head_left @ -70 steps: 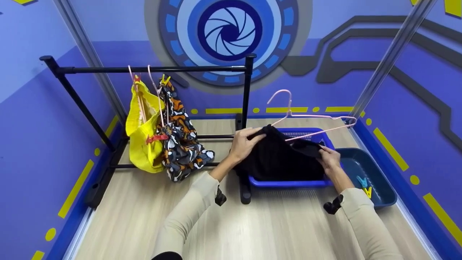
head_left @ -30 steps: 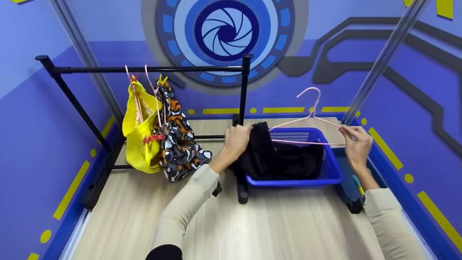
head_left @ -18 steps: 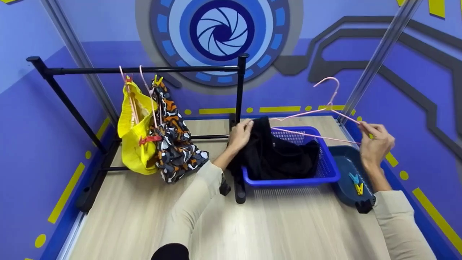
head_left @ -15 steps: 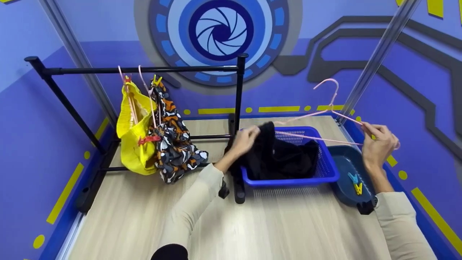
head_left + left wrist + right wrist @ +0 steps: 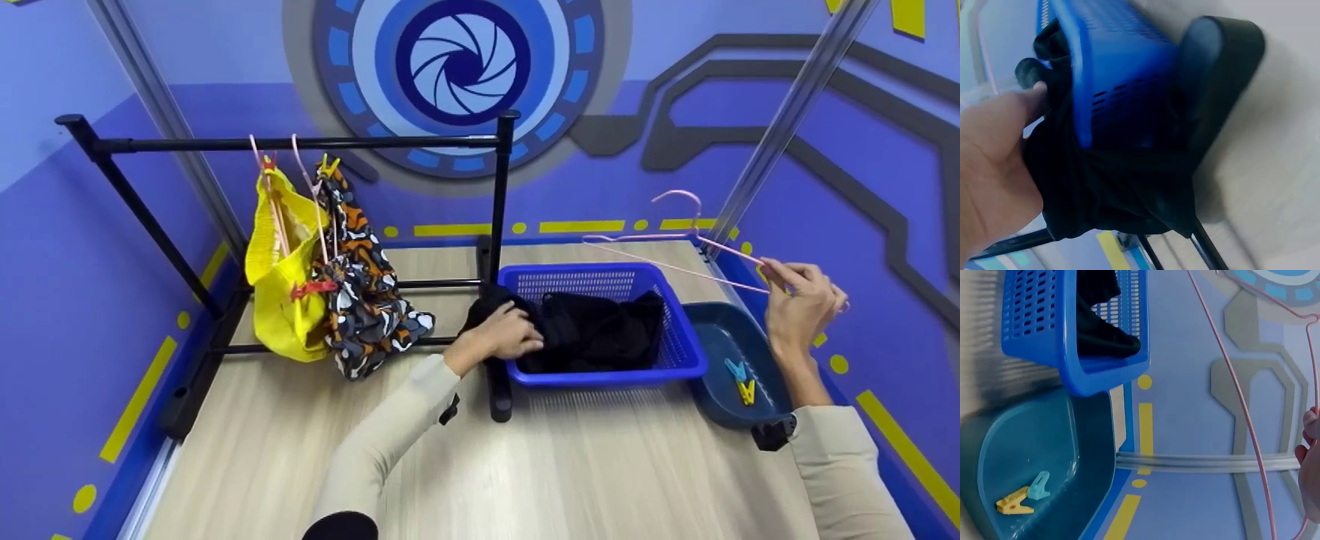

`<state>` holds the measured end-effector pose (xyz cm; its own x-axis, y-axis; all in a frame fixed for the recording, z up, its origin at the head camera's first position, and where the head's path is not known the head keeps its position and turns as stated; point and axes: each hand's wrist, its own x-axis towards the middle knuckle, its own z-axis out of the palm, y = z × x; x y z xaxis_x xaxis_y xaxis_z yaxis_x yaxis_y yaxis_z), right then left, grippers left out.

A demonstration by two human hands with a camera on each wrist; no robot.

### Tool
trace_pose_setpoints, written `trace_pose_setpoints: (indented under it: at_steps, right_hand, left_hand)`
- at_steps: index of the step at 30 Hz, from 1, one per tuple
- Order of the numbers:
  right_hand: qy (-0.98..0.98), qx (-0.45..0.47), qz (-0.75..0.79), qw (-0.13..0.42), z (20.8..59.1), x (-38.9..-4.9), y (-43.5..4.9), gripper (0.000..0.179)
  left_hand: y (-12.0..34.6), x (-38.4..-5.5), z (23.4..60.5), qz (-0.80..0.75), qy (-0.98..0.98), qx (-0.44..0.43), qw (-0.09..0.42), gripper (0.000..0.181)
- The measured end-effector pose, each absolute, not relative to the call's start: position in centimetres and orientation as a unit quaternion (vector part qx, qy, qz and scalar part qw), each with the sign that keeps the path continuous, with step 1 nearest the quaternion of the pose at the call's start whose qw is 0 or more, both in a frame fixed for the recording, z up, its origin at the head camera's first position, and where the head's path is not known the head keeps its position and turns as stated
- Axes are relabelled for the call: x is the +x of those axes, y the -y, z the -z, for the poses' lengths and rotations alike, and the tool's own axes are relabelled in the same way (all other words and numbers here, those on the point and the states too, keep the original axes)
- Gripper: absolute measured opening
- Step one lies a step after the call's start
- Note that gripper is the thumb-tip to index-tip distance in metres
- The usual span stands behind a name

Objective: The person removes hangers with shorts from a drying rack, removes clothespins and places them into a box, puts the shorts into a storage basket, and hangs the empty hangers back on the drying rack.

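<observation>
My left hand (image 5: 512, 331) grips a black garment (image 5: 600, 330) at the left rim of a blue perforated basket (image 5: 607, 379). Most of the cloth lies inside, and part of it spills over that rim. In the left wrist view my thumb (image 5: 1036, 98) lies against the black cloth (image 5: 1112, 197), which hides the other fingers. Over at the right, my right hand (image 5: 804, 304) pinches one end of a pink wire hanger (image 5: 697, 232). Its hook points up and its bare far end hangs above the basket's back edge, apart from the garment.
A black clothes rack (image 5: 390, 142) stands left, its foot beside the basket. Yellow shorts (image 5: 285, 292) and a patterned garment (image 5: 367, 300) hang there, clipped to pink hangers. Right of the basket, a dark teal tray (image 5: 716, 322) holds a blue clothespin (image 5: 736, 369) and a yellow clothespin (image 5: 746, 392).
The hanger has come out of the black garment, drawn rightward by my right hand, and has dipped slightly. My left hand has lowered the garment's raised part onto the basket's left rim.
</observation>
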<state>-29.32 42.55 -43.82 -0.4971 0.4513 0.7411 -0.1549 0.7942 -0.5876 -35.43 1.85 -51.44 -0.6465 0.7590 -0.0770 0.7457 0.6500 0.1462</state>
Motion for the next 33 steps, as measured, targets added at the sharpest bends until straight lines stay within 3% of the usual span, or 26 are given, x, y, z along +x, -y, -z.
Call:
trace_pose_setpoints:
  at_steps: [4,9,15,19,24,26,29,33]
  right_hand:
    - [0.821,-0.084,-0.295,0.482,43.5,-29.4,-41.7,0.021]
    - [0.845,-0.082,-0.275,0.452,42.4,-29.3,-40.4,0.022]
    - [0.867,-0.075,-0.278,0.406,41.0,-28.9,-38.7,0.02]
    - [0.888,-0.041,-0.261,0.375,40.3,-28.6,-37.3,0.02]
    - [0.895,0.0,-0.256,0.365,39.6,-28.0,-35.6,0.018]
    - [0.898,0.017,-0.262,0.353,39.1,-27.8,-35.0,0.016]
    - [0.902,0.048,-0.281,0.324,38.4,-27.9,-33.8,0.014]
    - [0.903,0.096,-0.314,0.276,37.9,-28.6,-31.6,0.013]
  left_hand:
    - [-1.3,-34.3,50.2,-0.015,-0.89,0.447,0.083,0.036]
    - [1.2,-34.0,47.6,-0.058,-0.877,0.473,0.067,0.028]
    - [5.5,-35.1,43.6,-0.091,-0.902,0.418,0.052,0.018]
    - [8.7,-36.2,39.9,-0.047,-0.93,0.362,-0.046,0.015]
    - [12.3,-38.0,35.6,-0.058,-0.895,0.332,-0.291,0.022]
    - [13.7,-38.8,34.1,-0.075,-0.878,0.304,-0.362,0.03]
    - [15.9,-39.7,32.4,-0.08,-0.889,0.233,-0.386,0.038]
    - [19.0,-40.1,31.3,-0.09,-0.927,0.133,-0.339,0.045]
